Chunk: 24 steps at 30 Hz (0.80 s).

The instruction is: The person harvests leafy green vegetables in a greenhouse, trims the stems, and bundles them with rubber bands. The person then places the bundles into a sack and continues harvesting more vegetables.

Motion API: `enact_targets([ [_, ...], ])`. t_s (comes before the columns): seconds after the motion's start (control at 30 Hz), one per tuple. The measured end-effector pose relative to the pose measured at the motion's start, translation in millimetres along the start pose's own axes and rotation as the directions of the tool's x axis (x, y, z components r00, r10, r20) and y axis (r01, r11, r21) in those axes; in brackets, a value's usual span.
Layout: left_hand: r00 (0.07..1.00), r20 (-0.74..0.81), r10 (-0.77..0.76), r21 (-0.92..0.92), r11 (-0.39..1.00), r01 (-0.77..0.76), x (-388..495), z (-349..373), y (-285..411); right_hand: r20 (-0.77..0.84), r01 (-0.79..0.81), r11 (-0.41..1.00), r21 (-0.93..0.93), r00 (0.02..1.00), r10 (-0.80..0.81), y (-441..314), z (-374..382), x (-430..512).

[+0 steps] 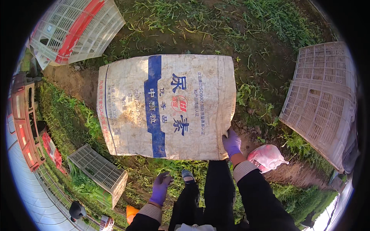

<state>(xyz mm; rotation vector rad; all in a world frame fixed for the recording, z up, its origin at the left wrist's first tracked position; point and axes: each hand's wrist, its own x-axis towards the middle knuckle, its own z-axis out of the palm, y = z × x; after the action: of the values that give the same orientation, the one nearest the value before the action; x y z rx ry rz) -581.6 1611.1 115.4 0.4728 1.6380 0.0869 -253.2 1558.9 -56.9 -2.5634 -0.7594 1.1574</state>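
A large white woven plastic sack, soiled, with a blue band and printed writing, is spread out before me. My right hand, in a purple glove, grips the sack's near right corner. Below the sack's near edge is my left hand, gloved in the same purple, with fingers apart and nothing in them. A knotted white plastic bag with something reddish inside lies on bare soil just right of my right hand. What lies beneath the sack is hidden.
Stacked plastic crates stand at the upper left and right. A crate at the lower left holds leafy greens. Cut plants litter the soil. An orange object lies near my left sleeve. Another person is at the far lower left.
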Motion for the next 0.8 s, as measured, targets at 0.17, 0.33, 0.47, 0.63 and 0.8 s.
enact_targets([
  [0.17,0.936,0.106,0.337,0.052,0.938,-0.343,-56,60,79,0.175,0.549,0.831,-0.089,0.83,-0.529,-121,-70,-160],
  [0.33,0.683,0.415,0.601,0.324,0.604,-0.728,-105,71,102,0.061,0.453,0.88,0.141,0.883,-0.465,-153,-117,-323],
  [0.47,0.645,0.418,0.639,0.338,0.55,-0.764,-169,51,102,-0.132,0.453,0.838,0.303,0.891,-0.434,-149,-149,-430],
  [0.63,0.331,0.522,0.786,0.161,0.291,-0.943,-285,44,114,-0.143,0.301,0.831,0.468,0.954,-0.264,-65,-197,-538],
  [0.8,0.165,0.545,0.822,0.234,0.04,-0.971,-362,65,116,-0.143,-0.294,0.759,0.58,0.881,0.45,170,-203,-666],
])
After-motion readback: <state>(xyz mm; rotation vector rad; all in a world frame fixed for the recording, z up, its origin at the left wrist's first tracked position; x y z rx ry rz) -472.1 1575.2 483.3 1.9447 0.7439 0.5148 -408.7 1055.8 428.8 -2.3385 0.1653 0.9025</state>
